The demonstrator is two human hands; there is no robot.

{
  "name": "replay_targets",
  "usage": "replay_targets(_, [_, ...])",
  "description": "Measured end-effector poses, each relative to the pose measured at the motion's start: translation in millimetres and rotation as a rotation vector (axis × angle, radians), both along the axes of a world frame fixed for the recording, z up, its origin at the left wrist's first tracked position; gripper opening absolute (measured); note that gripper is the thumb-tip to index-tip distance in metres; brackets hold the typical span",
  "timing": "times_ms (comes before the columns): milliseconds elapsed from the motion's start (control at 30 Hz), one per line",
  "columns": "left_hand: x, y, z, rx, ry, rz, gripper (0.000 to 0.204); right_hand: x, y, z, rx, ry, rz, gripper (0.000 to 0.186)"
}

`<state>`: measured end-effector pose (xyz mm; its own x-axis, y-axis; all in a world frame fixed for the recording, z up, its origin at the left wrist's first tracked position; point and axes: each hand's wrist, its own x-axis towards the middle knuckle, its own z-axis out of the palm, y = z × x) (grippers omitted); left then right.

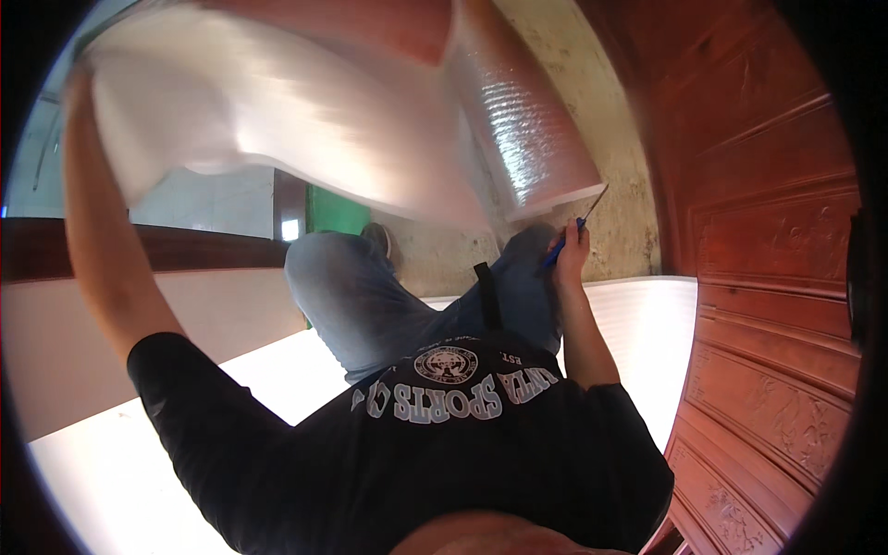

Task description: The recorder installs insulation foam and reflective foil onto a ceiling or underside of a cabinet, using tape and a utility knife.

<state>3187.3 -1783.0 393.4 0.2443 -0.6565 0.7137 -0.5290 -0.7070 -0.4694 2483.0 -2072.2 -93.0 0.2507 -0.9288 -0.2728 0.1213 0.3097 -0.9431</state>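
High at the left, my left arm is stretched out and my left hand (80, 83) grips the edge of a white foam sheet (305, 120). The sheet is raised, smeared by motion, and sweeps across the upper view. In front of my right knee, my right hand (573, 248) is closed around blue-handled scissors (581, 224). Their thin metal blades point up and away, with the tip beside the lower corner of a shiny foam-covered reddish piece (527, 129). The fingers of my left hand are blurred and partly hidden.
Carved reddish-brown wooden panels (768, 240) stand along the right. A dark brown ledge (203, 242) runs at the left, near a green surface (338, 211). More white foam sheet (638, 324) lies behind my right arm. The stained floor (620, 222) shows ahead.
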Motion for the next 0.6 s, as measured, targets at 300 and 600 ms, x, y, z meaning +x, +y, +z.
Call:
replay_targets(300, [-71,-9,-50,0.389,-0.046,-0.138,0.026,-60,-16,-45,0.020,0.102,-0.301,0.027])
replay_targets(600, [-287,-152,-129,0.849,-0.064,-0.465,0.024,-167,-5,-133,0.077,0.629,-0.384,0.038])
